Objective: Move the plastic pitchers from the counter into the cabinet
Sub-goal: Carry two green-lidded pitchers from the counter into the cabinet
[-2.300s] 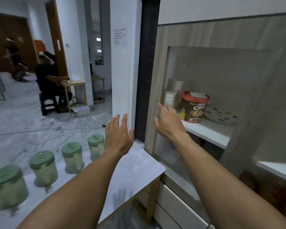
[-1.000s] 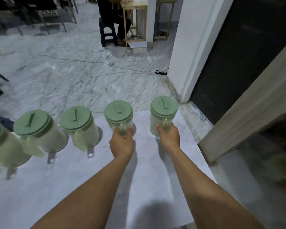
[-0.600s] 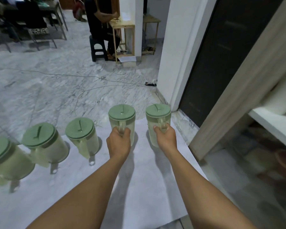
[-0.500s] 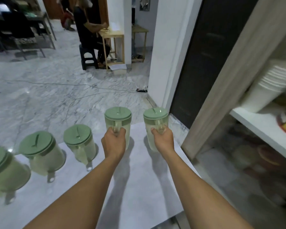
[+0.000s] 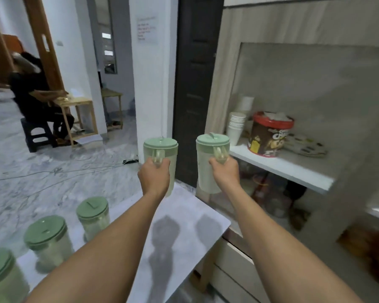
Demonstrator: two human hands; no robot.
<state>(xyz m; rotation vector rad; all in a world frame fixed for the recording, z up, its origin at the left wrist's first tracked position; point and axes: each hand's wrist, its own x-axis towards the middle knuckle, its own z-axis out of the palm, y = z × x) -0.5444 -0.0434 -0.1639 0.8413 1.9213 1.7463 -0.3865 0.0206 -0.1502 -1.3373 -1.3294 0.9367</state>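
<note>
Cabinet [image 5: 304, 68] at my right, white shelf [image 5: 289, 169] carrying tub [image 5: 269, 136], cup stack [image 5: 235, 130]. Counter [image 5: 184, 232] below holds three pitchers [image 5: 92, 215]. My left hand [image 5: 154, 176] grips left pitcher [image 5: 161, 158] by handle, lifted; right hand [image 5: 224, 171] grips right pitcher [image 5: 211, 160] beside shelf edge.

Three pitchers [image 5: 93, 213] stand on the counter [image 5: 184, 217], left of the cabinet [image 5: 282, 169].

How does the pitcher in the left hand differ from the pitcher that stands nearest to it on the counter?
The held pitcher hangs in the air, gripped by its handle in the left hand; the counter pitcher stands untouched on the counter. The held one is higher and nearer the cabinet. Both have green lids and pale translucent bodies.
</note>
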